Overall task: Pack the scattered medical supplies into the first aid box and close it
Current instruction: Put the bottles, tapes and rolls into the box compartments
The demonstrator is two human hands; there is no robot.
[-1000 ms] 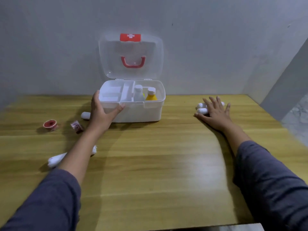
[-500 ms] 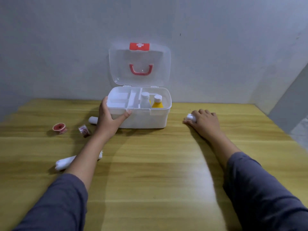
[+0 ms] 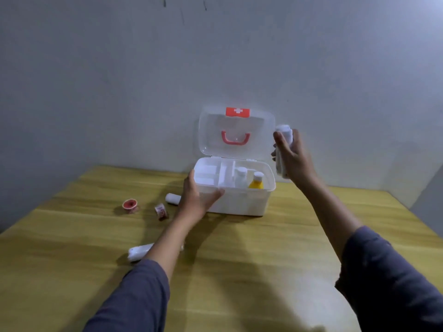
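The white first aid box (image 3: 242, 202) stands open at the table's back, its clear lid (image 3: 236, 133) upright with a red handle. Inside stand a white bottle (image 3: 240, 177) and a yellow bottle (image 3: 257, 181). My left hand (image 3: 195, 200) grips the box's front left corner. My right hand (image 3: 291, 156) is raised beside the box's right edge, shut on white bandage rolls (image 3: 284, 133). On the table to the left lie a white roll (image 3: 173, 198), a red tape roll (image 3: 130, 204), a small reddish roll (image 3: 161, 211) and a long white roll (image 3: 139, 251), partly behind my left forearm.
The wooden table (image 3: 239, 271) runs to a grey wall behind the box. A grey wall corner closes in at the far right. The table's left edge slants at the lower left.
My right hand closed on the white rolls on the table to the right of the box and lifted them beside the lid. My left hand stayed on the box.
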